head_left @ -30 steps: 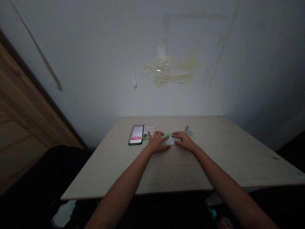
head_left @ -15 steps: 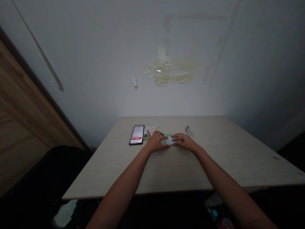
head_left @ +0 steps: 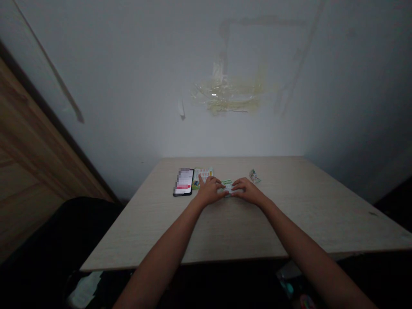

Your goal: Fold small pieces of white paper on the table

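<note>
A small green-and-white paper slip (head_left: pixel 228 187) lies at the middle of the pale wood-grain table (head_left: pixel 144 231), and its ends are hidden under my fingers. My left hand (head_left: pixel 210 192) and my right hand (head_left: pixel 246 192) rest on the table, with their fingertips on either side of the slip, gripping it. Just beyond my left hand is a colourful printed card or booklet (head_left: pixel 202 177), touched by my left forefinger. A black smartphone (head_left: pixel 183 182) with a pixelated screen lies to its left. A crumpled printed wrapper (head_left: pixel 254 176) sits beyond my right hand.
The table's far edge meets a scuffed white wall (head_left: pixel 231 128) marked with old tape residue (head_left: pixel 228 96). A wooden panel (head_left: pixel 32 146) stands at the left. A dark padded object (head_left: pixel 58 231) sits below the table's left corner.
My hands have drawn closer together over the slip, which now shows less of its surface. The phone, card and wrapper have not visibly moved on the table.
</note>
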